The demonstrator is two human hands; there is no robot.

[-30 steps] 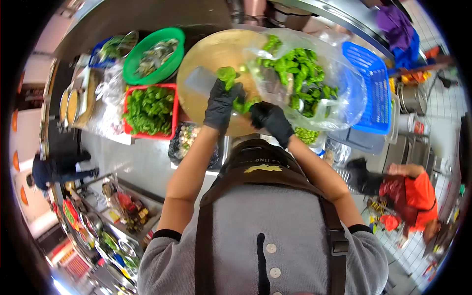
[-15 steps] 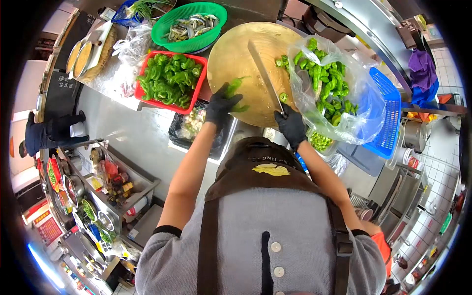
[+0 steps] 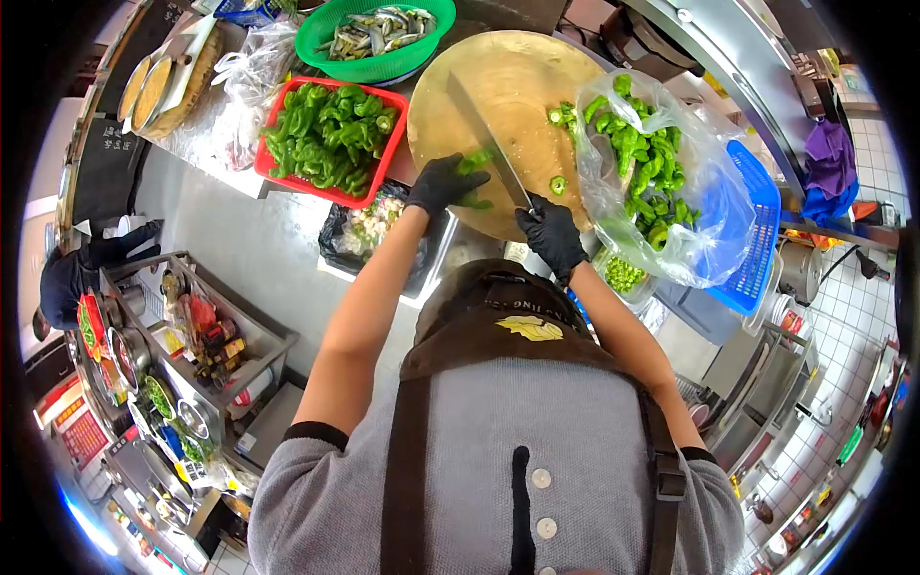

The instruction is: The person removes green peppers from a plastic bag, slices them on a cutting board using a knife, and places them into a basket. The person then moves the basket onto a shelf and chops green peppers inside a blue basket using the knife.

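The right hand (image 3: 552,235) has its fingers closed on the knife (image 3: 491,142) at the board's near edge, the blade slanting toward the board's far left edge. The left hand (image 3: 445,185) grips green peppers (image 3: 473,161) in curled fingers at the board's near left edge. A cut piece (image 3: 559,184) lies right of the blade on the board (image 3: 517,72). Just beyond the board's near left edge is a black bag (image 3: 333,247) of chopped food; near its near right edge, a tub (image 3: 646,290) of chopped green bits. A clear bag (image 3: 714,206) of peppers overlaps its right edge, a blue basket (image 3: 760,216) beyond. A red basket (image 3: 361,199) of peppers stands to the left, with a green basket (image 3: 383,71) of small fish (image 3: 381,35) farther off.
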